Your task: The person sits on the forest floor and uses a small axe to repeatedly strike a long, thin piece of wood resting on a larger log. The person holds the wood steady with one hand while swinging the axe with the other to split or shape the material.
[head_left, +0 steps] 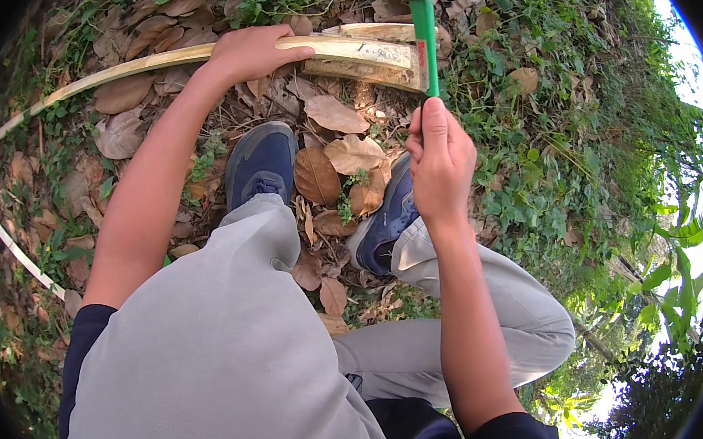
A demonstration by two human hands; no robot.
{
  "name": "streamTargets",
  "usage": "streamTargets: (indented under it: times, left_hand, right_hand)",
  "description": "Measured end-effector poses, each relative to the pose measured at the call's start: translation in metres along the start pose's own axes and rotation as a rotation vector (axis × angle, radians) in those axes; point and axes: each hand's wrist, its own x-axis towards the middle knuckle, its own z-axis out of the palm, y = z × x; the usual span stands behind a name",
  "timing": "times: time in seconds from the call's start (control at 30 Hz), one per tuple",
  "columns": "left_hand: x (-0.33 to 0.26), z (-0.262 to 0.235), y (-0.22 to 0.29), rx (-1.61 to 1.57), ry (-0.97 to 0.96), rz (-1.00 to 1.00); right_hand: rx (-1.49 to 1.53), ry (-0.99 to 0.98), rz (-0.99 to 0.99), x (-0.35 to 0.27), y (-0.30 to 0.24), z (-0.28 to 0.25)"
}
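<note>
- Long, pale wooden strip (pixel 149 62) — held by left hand (pixel 246 56), fingers over far edge.
- Green-handled metal claw hammer (pixel 425 36) — in right hand (pixel 443 159), fingers wrapped round handle.

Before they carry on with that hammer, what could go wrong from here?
1. A stray swing of the hammer in the right hand could catch the left hand, which holds the long wooden strip.
2. Dry leaves lie around the wood, so its footing may be uneven and it might shift if struck.
3. Both shoes are nearby; a dropped hammer might hit one.
</note>
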Motion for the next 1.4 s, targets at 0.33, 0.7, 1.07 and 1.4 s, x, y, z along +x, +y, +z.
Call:
streamTargets:
  times: [0.33,0.7,1.07,1.4]
  left_hand:
    - [0.003,0.005,-0.003,0.001,0.012,0.01]
    - [0.0,0.005,-0.007,-0.005,0.065,0.041]
    - [-0.001,0.002,-0.002,-0.029,0.037,0.037]
    - [-0.002,-0.001,-0.001,-0.031,0.012,0.021]
  right_hand:
    - [-0.052,0.085,-0.133,0.007,0.029,0.007]
    - [-0.088,-0.014,0.035,0.005,-0.025,-0.018]
    - [-0.24,-0.03,0.024,-0.002,0.051,0.005]
    - [-0.329,-0.123,0.285,-0.078,0.081,0.029]
